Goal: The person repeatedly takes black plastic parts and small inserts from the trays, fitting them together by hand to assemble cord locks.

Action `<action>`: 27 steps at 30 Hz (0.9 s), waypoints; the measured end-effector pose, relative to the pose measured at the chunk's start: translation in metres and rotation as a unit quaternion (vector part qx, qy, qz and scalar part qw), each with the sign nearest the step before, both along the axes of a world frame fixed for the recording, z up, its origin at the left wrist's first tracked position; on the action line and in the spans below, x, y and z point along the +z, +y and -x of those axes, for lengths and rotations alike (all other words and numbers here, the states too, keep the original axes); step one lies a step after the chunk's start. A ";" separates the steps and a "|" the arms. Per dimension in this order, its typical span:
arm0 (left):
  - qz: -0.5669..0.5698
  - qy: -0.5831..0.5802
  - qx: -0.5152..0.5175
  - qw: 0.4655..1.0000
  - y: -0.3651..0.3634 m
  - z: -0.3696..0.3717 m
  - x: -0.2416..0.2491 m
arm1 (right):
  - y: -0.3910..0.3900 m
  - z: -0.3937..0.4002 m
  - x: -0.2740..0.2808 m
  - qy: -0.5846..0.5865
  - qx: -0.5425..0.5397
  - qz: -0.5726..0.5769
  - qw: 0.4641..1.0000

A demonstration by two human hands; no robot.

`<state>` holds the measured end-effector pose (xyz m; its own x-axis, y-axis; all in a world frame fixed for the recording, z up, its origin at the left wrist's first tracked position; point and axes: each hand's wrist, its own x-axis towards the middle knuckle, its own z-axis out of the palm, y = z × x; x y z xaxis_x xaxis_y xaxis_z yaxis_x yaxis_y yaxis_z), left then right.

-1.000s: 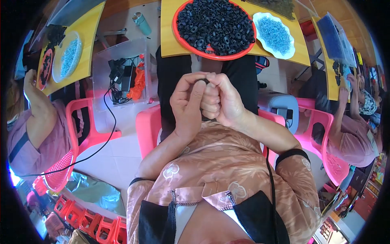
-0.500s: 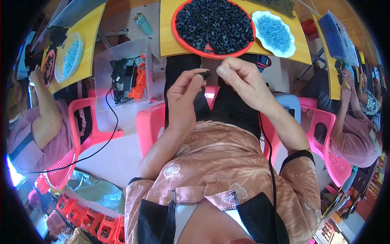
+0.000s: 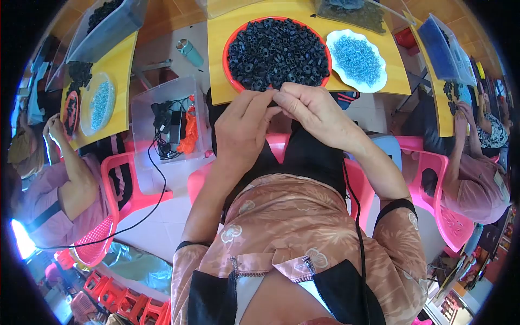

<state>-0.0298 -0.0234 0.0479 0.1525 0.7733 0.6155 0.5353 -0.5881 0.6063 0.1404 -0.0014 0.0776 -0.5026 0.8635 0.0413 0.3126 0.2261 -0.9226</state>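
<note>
My left hand (image 3: 241, 127) and my right hand (image 3: 314, 114) meet fingertip to fingertip just below the near rim of a red round tray (image 3: 226, 67). The tray is heaped with small black plastic parts (image 3: 279, 51). Fingers and thumb of my left hand are closed on something dark, mostly hidden between the hands. My right hand is pinched against the same spot, and what it holds is too small to make out. Right of the tray, a white scalloped plate (image 3: 374, 86) bears small light-blue pieces (image 3: 356, 58).
A clear bin (image 3: 142, 111) with cables and an orange bag stands on the floor at the left, near a green bottle (image 3: 189, 52). Co-workers sit at yellow tables on both sides. A black cable (image 3: 355, 200) hangs down my front.
My hands were apart, with a black part in my left fingertips; now their fingertips touch. The view has shifted, and the tray sits lower in it.
</note>
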 end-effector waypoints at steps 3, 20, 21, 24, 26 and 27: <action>0.074 -0.049 -0.027 0.996 0.007 0.000 0.005 | -0.001 0.006 0.005 -0.005 -0.029 -0.029 0.999; 0.099 -0.158 -0.073 0.980 0.031 -0.008 -0.001 | 0.026 -0.009 -0.018 0.312 0.096 0.456 0.828; 0.103 -0.182 -0.083 0.974 0.031 -0.009 -0.002 | 0.026 -0.008 -0.018 0.323 0.107 0.474 0.813; 0.147 -0.253 -0.125 0.948 0.029 -0.011 -0.002 | 0.024 -0.004 -0.021 0.346 0.123 0.499 0.785; 0.223 -0.296 -0.173 0.912 0.025 -0.007 0.002 | 0.020 0.000 -0.022 0.357 0.114 0.508 0.776; 0.233 -0.292 -0.173 0.911 0.025 -0.006 0.003 | 0.018 0.003 -0.022 0.361 0.103 0.513 0.772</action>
